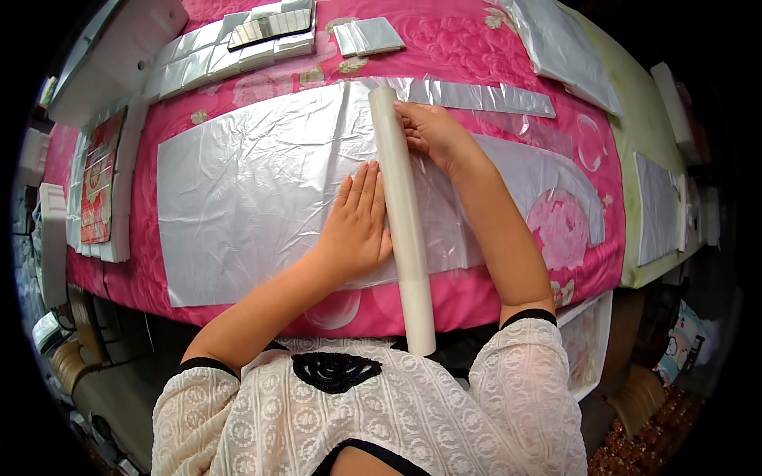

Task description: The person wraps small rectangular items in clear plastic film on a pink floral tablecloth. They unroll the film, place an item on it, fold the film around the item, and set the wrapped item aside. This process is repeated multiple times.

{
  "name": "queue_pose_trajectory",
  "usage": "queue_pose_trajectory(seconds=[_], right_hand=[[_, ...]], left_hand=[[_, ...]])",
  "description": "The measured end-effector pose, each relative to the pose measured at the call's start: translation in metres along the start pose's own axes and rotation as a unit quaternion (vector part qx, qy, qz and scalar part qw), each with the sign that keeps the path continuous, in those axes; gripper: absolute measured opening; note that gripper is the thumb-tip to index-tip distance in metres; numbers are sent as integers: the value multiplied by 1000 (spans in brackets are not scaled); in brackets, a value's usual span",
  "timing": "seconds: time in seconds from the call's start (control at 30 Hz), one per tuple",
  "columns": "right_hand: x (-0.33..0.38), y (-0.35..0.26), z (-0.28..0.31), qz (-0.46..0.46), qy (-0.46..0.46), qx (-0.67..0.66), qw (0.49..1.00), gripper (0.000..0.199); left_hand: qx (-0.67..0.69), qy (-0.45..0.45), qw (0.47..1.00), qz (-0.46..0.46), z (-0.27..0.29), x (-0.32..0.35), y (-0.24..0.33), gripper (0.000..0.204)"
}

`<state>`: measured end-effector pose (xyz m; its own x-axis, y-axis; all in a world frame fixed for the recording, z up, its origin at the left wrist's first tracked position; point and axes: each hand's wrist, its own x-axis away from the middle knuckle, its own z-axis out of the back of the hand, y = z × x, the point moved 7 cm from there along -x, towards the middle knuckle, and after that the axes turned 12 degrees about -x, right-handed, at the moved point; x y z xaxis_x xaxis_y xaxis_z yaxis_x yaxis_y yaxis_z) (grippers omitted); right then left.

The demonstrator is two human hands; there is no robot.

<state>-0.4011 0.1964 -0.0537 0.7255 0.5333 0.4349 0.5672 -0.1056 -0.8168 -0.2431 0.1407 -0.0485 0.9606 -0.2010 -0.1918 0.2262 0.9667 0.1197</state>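
A wide sheet of clear silvery plastic film (246, 198) lies spread over the pink cloth, wrinkled toward its far side. Across it rests a long pale tube (403, 214), pointing away from me, its near end jutting past the table edge toward my lap. My left hand (359, 218) lies flat on the film just left of the tube, fingers stretched together and the thumb side close to it. Near the tube's far end, my right hand (432, 136) has its fingers bent against the tube's right side. Some of its fingertips are hidden.
Stacks of folded plastic packets (214, 59) stand at the far left, a phone (270, 29) on top. A small packet pile (369, 36) lies at the back. A white foam box (119, 55) sits far left. More film (567, 51) is at the far right. A white bin (591, 341) stands below the right edge.
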Motion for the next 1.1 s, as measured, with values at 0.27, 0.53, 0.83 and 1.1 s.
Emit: queue_pose_trajectory(seconds=[0.27,0.53,0.83,1.1], right_hand=[[-65,-37,77,152,68,-351,922,26],[-23,-146,286,320,315,-397,801,30],[24,-202,263,330,238,-315,858,33],[78,-139,-37,361,-64,-113,923,34]], left_hand=[[-13,-29,999,7,-2,-1,1,72],[-15,-35,999,10,0,0,1,74],[-9,-29,999,9,2,1,0,74],[2,-15,1000,7,2,1,0,71]])
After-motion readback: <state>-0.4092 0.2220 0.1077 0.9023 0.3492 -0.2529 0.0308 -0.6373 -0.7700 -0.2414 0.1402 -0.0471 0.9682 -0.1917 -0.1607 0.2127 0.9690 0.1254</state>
